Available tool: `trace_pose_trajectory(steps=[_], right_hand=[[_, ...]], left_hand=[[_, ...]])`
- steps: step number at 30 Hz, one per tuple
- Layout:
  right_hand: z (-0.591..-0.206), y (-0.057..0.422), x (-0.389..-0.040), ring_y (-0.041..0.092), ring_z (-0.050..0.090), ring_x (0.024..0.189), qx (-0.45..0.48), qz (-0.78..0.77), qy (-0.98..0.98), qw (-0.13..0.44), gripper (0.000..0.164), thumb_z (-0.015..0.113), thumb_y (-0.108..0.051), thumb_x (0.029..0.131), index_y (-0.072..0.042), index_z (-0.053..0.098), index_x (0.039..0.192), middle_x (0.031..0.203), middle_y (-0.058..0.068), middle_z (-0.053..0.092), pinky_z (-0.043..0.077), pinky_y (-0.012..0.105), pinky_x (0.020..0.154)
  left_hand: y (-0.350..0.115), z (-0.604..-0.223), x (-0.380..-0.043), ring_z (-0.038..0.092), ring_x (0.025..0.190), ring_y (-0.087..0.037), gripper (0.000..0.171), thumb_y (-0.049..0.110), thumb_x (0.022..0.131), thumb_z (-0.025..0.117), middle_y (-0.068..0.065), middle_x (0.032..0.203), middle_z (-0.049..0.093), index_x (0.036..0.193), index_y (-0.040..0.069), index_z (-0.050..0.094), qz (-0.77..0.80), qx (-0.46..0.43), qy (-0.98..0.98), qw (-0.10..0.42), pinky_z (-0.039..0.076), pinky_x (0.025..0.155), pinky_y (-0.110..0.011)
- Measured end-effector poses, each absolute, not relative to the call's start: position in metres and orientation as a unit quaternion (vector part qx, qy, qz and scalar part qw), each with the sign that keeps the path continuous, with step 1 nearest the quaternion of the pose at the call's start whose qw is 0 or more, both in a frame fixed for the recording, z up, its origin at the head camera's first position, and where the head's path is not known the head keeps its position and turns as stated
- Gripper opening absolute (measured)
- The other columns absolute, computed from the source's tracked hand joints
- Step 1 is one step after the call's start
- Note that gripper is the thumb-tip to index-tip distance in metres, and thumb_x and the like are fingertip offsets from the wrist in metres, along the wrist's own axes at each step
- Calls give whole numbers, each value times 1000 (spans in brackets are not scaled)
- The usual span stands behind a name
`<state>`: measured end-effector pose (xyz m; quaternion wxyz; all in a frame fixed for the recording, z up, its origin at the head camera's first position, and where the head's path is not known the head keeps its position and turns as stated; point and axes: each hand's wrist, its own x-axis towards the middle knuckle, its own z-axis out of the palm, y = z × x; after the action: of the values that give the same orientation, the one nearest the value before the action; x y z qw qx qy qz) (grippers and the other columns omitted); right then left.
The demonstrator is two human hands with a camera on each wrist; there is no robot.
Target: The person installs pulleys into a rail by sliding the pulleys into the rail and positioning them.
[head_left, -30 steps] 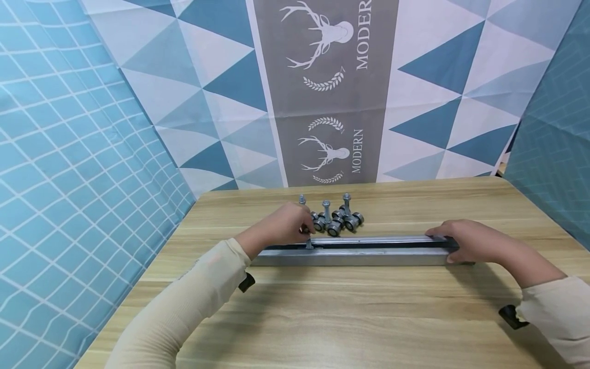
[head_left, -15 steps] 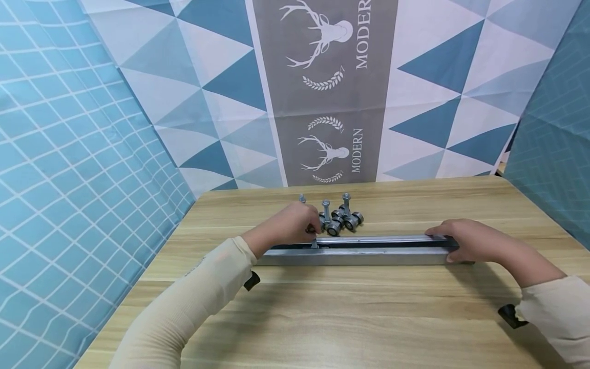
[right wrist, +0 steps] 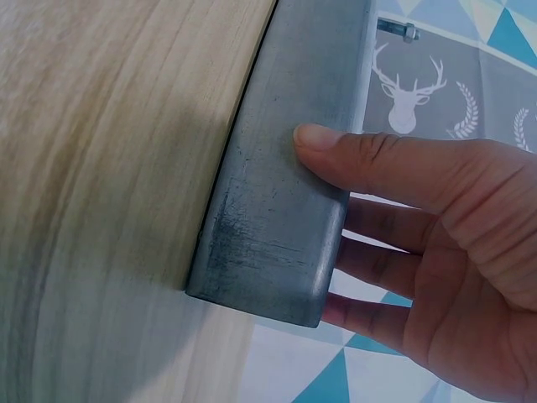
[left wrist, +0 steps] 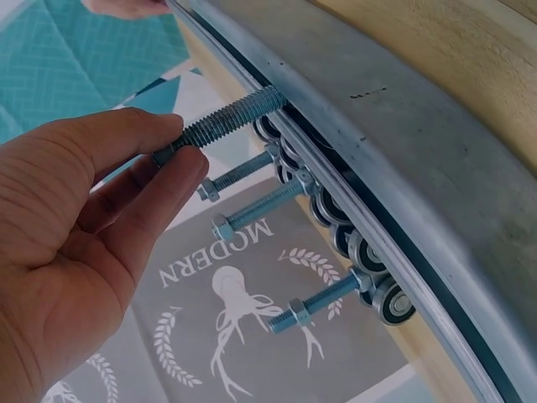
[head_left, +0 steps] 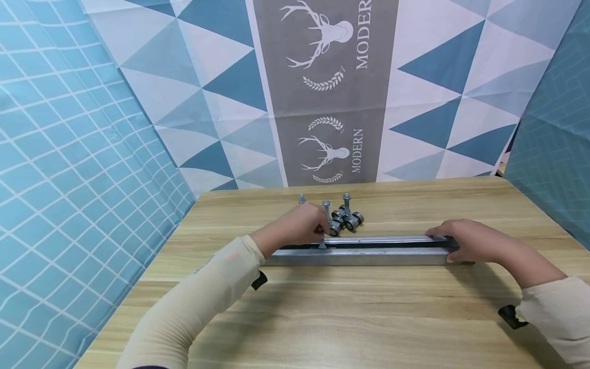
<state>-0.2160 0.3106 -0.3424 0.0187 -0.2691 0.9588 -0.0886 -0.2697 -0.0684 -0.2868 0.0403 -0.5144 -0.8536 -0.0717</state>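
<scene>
The metal rail (head_left: pixel 382 258) lies left to right across the table (head_left: pixel 345 318), slot (head_left: pixel 387 245) upward. The left hand (head_left: pixel 297 225) pinches the threaded bolt (left wrist: pixel 239 117), whose lower end sits in the slot. The right hand (head_left: pixel 477 242) grips the rail's right end from near and far sides. Three roller bolts (head_left: pixel 353 221) stand just beyond the rail.
</scene>
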Motion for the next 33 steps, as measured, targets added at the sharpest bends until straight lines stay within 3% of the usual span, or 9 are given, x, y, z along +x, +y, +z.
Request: trace_pose_trajectory(steps=[26,33], right_hand=[[-344,313,-216,39,62,103,-266,-88,960,25,62,88,-14,67,1,65,123,112,17,65,52,51,79],[-343,311,-216,38,62,103,-265,-88,960,27,62,88,-13,67,0,65,122,112,16,65,52,50,79]], left_hand=[[-48,-286,-267,65,86,-12,19,-2,81,67,-1,89,70,88,10,78,-55,-540,-838,55,52,80,-26],[-41,-288,-268,60,76,-9,17,-4,79,65,1,83,69,81,9,76,-61,-550,-831,58,50,77,-24]])
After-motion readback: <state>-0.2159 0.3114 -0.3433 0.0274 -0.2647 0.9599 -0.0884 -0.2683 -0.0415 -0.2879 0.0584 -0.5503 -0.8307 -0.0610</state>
